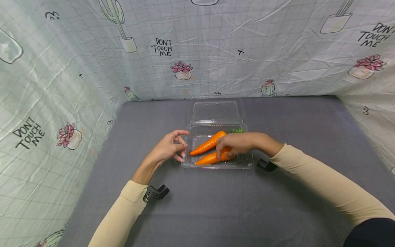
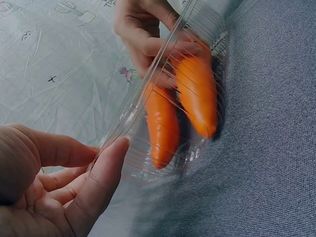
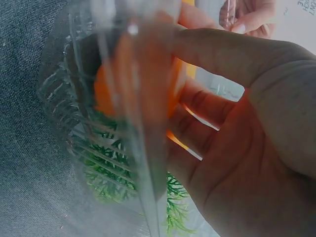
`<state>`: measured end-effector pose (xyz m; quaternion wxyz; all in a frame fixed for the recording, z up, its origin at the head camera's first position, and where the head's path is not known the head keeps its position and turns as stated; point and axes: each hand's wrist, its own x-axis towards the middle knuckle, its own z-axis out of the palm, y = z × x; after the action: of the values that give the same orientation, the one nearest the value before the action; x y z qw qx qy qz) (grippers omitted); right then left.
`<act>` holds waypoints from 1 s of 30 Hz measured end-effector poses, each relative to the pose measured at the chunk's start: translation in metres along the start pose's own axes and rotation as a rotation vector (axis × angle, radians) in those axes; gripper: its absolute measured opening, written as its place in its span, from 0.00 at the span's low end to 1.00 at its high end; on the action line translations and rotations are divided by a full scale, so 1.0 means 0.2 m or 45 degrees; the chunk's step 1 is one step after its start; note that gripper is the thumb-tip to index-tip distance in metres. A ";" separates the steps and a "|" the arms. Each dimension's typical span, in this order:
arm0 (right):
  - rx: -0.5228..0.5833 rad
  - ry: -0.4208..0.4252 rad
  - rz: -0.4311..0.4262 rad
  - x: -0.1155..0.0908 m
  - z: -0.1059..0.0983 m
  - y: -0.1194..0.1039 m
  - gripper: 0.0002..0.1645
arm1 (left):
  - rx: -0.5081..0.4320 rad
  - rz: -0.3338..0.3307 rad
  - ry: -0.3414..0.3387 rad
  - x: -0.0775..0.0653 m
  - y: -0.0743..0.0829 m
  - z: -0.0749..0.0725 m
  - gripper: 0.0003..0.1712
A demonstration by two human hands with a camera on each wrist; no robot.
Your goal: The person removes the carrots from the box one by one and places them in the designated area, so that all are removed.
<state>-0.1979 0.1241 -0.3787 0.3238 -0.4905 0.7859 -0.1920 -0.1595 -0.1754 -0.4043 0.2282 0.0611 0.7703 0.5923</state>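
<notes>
A clear plastic container (image 1: pixel 222 166) lies on the table with two orange carrots in it. The far carrot (image 1: pixel 207 144) slants across the tray, its green leafy top (image 1: pixel 237 130) at the back right. Closer to me lies the near carrot (image 1: pixel 206 159), its thick end within the fingers of my right hand (image 1: pixel 240 143). Seen from the left wrist, thumb and forefinger of my left hand (image 2: pixel 74 173) pinch the container's left rim. In the right wrist view the right fingers (image 3: pixel 197 101) curl round the near carrot, partly behind the blurred plastic wall.
The container's clear lid (image 1: pixel 216 110) is folded back, towards the far edge of the grey table (image 1: pixel 197 206). A patterned cloth (image 1: pixel 210 44) hangs behind and along both sides. Each wrist carries a small black camera mount (image 1: pixel 158 192).
</notes>
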 end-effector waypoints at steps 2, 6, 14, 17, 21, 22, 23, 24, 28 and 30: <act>-0.008 -0.009 -0.022 0.00 0.00 0.00 0.19 | 0.004 -0.002 -0.002 0.00 0.00 0.00 0.29; -0.040 -0.030 -0.063 0.00 0.01 0.00 0.24 | 0.005 -0.001 -0.003 0.00 0.01 0.00 0.30; -0.047 -0.072 -0.053 0.00 0.01 -0.01 0.31 | -0.009 0.006 -0.001 0.01 0.00 0.00 0.30; -0.053 -0.073 -0.046 0.00 0.01 -0.01 0.30 | -0.009 0.005 0.001 0.01 0.00 0.00 0.30; -0.121 -0.062 -0.021 0.00 0.01 -0.01 0.32 | -0.013 0.001 0.002 0.01 0.00 0.00 0.30; -0.140 -0.059 -0.015 0.00 0.01 -0.01 0.32 | -0.014 0.000 0.003 0.01 0.00 0.00 0.30; -0.154 -0.060 -0.013 0.00 0.01 -0.01 0.33 | -0.014 -0.002 0.002 0.01 0.00 0.00 0.30; -0.169 -0.061 -0.007 0.00 0.01 -0.01 0.33 | -0.016 -0.003 0.002 0.00 0.00 0.00 0.30; -0.167 -0.084 -0.001 0.01 0.01 -0.02 0.34 | -0.007 -0.005 -0.004 0.00 0.00 0.00 0.30; -0.154 -0.100 0.003 0.01 0.01 -0.02 0.35 | -0.004 -0.006 -0.006 0.00 0.00 0.00 0.30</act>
<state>-0.1956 0.1207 -0.3781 0.3245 -0.5155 0.7833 -0.1245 -0.1600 -0.1742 -0.4043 0.2314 0.0603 0.7689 0.5929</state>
